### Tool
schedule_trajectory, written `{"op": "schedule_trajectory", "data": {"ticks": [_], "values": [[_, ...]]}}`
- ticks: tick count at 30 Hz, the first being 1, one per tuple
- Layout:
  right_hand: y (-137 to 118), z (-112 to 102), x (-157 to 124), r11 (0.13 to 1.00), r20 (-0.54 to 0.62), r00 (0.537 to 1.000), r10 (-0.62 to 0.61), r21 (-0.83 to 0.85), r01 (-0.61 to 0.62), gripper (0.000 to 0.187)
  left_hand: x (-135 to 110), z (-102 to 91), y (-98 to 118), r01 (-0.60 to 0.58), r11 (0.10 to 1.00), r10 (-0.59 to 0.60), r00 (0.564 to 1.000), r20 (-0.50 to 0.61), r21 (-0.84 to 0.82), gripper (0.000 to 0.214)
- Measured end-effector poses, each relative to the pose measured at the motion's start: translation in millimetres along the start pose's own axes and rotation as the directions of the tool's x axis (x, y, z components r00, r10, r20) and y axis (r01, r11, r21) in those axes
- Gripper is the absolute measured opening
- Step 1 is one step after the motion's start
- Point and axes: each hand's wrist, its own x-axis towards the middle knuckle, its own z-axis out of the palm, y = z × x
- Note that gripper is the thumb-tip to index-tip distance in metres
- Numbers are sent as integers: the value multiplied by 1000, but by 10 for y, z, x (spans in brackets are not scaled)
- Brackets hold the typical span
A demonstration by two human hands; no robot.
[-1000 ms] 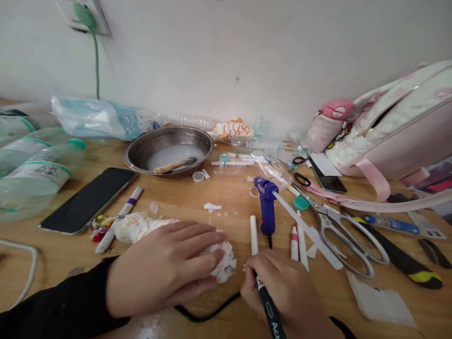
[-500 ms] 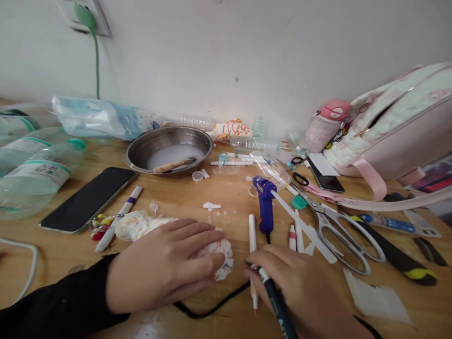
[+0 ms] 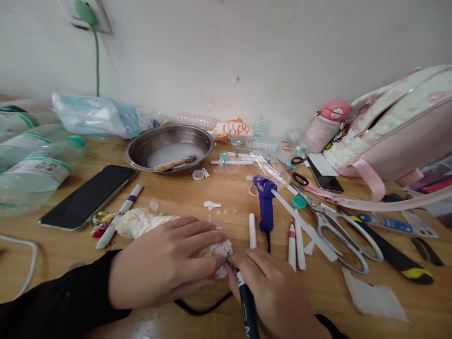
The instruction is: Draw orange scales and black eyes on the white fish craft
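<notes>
Under my left hand [image 3: 169, 263] lies a white paper-covered fish shape [image 3: 141, 223] with orange lines, held down against the table; the palm hides its middle. My right hand [image 3: 271, 282] pinches a dark marker pen [image 3: 246, 296], and its tip meets the fish's right end, close to my left fingertips. Beyond my right hand lies a white marker [image 3: 252, 230], partly covered by it. The blue hot glue gun [image 3: 265, 202] rests just behind, its black cord running under my hands.
A metal bowl [image 3: 169, 148] with whitish liquid and a brush stands at the back. At left are a phone [image 3: 88, 197] and plastic bottles [image 3: 38, 169]. Large scissors [image 3: 339, 226], more markers [image 3: 295, 245] and a pink-white backpack [image 3: 399, 127] occupy the right. Another orange-patterned fish [image 3: 232, 129] sits by the wall.
My right hand has moved left with the marker pen, bringing its tip from above the white marker onto the fish's right end. My left hand has stayed almost still.
</notes>
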Motion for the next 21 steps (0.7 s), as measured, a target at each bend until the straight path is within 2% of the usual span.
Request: {"op": "schedule_trajectory", "data": {"ticks": [7,14,21], "values": [[-53,23,53,991,9,998,-64,-115,65,32,-7,1,16,6,1000,-6,1000,2,-10,24],[-37,40,17,992,-22,996,-87,-94,85,26,17,-17,15,16,1000,-16,1000,15,3,24],[1,35,-33,994,14,998,62,92,-63,24,-14,-4,30,21,999,-20,999,28,-25,25]]}}
